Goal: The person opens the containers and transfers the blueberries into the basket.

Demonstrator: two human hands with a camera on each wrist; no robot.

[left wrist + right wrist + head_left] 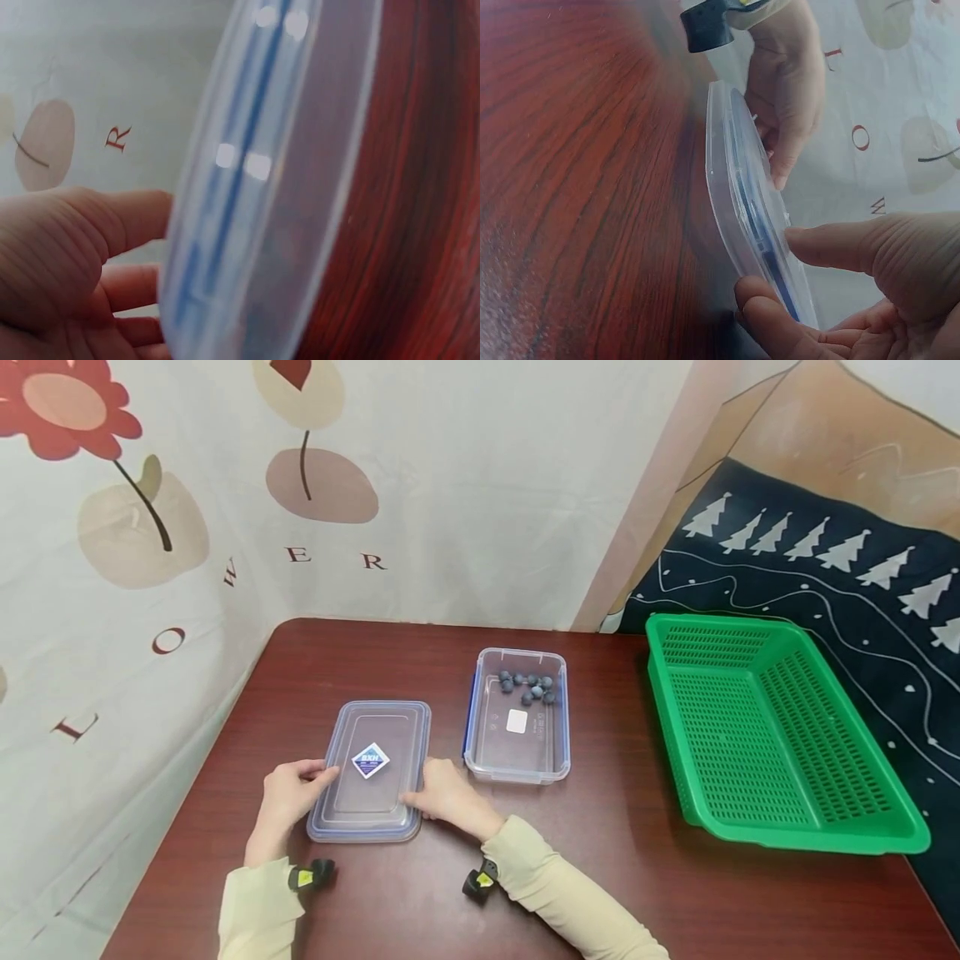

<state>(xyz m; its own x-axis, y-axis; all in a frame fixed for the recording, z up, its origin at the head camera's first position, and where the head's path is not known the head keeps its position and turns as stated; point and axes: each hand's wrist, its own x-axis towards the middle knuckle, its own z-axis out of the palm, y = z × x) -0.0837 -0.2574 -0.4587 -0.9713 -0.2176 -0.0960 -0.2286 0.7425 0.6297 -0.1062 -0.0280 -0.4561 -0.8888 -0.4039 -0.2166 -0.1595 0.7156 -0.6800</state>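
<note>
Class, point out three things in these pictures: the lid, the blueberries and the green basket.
lid (pixel 372 781), head view, on its clear flat top.
blueberries (pixel 529 687), head view, middle of the cluster.
green basket (pixel 813 842), head view, on its near rim.

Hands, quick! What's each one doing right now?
Left hand: holds the left edge of the clear lid, thumb on top.
Right hand: holds the lid's right edge.

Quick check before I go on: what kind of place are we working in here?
Probably a staged tabletop set indoors: a dark wood table walled by printed cloth backdrops, with a green basket and a lidless container.
</note>
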